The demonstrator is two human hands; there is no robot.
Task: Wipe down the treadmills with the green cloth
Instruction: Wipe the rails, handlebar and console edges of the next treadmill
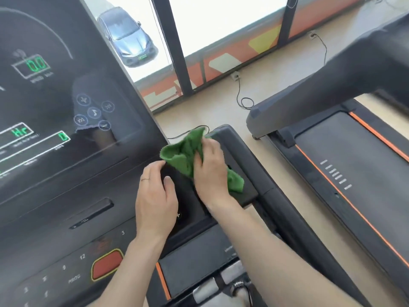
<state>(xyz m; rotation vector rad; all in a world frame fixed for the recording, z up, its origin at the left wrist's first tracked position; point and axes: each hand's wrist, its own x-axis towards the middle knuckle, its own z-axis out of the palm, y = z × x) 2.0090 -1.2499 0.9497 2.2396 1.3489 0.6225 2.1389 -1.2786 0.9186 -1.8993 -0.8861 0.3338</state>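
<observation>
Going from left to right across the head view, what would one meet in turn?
Console screen → left hand → green cloth under the right hand → floor → neighbouring treadmill.

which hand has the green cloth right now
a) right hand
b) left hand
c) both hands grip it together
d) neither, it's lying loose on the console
a: the right hand grips the green cloth against the treadmill's side rail, while the left hand rests on the console beside it, off the cloth.
</observation>
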